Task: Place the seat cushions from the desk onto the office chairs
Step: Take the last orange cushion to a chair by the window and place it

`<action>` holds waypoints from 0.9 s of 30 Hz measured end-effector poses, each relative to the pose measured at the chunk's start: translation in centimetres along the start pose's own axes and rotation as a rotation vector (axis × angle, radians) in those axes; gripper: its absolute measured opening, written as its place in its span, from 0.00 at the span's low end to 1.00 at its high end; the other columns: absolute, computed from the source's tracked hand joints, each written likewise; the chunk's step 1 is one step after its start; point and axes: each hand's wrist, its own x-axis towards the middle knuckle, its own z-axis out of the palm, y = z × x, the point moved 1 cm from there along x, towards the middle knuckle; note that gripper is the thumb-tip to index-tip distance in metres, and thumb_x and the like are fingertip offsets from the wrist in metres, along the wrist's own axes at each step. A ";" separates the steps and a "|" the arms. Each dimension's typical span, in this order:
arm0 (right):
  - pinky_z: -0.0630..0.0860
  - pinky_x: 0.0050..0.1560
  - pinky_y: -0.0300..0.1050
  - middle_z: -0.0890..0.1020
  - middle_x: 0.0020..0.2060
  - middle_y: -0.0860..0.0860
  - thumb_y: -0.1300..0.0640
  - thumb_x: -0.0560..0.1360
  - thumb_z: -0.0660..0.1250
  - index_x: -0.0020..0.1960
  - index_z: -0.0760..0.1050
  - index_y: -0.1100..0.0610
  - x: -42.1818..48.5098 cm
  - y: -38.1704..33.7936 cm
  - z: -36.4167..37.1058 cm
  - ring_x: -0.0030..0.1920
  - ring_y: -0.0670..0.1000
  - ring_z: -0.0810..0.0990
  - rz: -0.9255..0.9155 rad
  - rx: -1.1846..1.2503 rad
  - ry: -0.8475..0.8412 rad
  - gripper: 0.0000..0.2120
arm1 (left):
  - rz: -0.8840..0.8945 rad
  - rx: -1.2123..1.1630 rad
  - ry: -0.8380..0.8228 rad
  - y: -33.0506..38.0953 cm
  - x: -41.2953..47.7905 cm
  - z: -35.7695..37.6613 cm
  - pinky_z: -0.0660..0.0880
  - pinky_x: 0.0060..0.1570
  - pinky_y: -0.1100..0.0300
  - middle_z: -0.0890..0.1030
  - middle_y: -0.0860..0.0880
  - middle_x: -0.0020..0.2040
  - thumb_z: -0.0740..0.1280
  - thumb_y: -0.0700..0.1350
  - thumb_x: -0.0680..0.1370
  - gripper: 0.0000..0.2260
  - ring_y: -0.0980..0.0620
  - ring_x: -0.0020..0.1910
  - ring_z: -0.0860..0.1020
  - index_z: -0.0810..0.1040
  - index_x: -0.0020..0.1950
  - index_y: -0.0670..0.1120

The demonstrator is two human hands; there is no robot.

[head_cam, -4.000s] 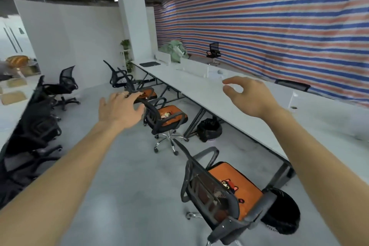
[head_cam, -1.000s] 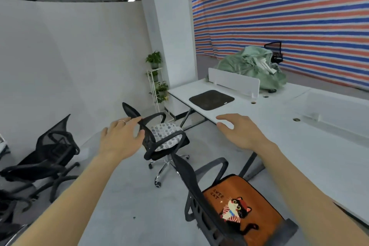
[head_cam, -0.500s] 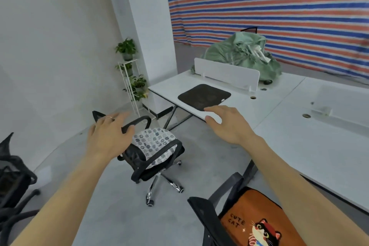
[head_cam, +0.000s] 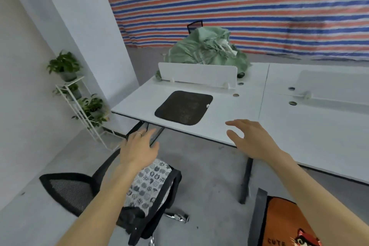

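Both hands empty, fingers spread: left hand (head_cam: 137, 151) above patterned chair (head_cam: 147, 187), right hand (head_cam: 252, 140) over desk (head_cam: 229, 118) edge. Dark cushion (head_cam: 183, 107) flat on desk, beyond your reach. One-handed grab risks drooping; nearby chairs look already cushioned.

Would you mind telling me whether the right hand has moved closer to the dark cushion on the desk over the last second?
Yes. The right hand now reaches over the desk edge, nearer the dark cushion, though not touching it.
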 end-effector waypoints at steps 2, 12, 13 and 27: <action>0.65 0.71 0.49 0.70 0.72 0.41 0.40 0.81 0.56 0.72 0.69 0.38 2.4 0.7 1.2 0.75 0.50 0.62 0.041 -0.006 0.011 0.20 | 0.060 0.007 -0.029 0.7 4.3 1.6 0.64 0.70 0.46 0.66 0.52 0.77 0.57 0.59 0.80 0.25 0.47 0.75 0.63 0.62 0.77 0.59; 0.62 0.72 0.48 0.69 0.73 0.42 0.43 0.82 0.56 0.74 0.67 0.40 16.2 3.1 5.0 0.75 0.51 0.60 0.192 -0.020 -0.011 0.21 | 0.192 -0.009 -0.170 4.1 21.7 8.8 0.62 0.72 0.44 0.63 0.50 0.78 0.58 0.57 0.81 0.24 0.48 0.77 0.59 0.61 0.78 0.59; 0.62 0.72 0.49 0.69 0.73 0.42 0.43 0.82 0.56 0.74 0.67 0.40 17.6 3.4 5.4 0.75 0.51 0.60 0.215 -0.019 -0.017 0.21 | 0.201 -0.016 -0.188 4.3 23.4 9.4 0.61 0.72 0.43 0.63 0.50 0.78 0.58 0.57 0.81 0.24 0.48 0.77 0.58 0.61 0.78 0.60; 0.66 0.72 0.53 0.68 0.75 0.47 0.43 0.81 0.55 0.77 0.62 0.43 31.0 13.7 16.4 0.75 0.55 0.62 0.544 -0.082 -0.342 0.24 | 0.214 0.025 -0.509 7.2 41.1 24.3 0.56 0.73 0.43 0.61 0.49 0.79 0.57 0.55 0.81 0.25 0.47 0.77 0.57 0.59 0.79 0.57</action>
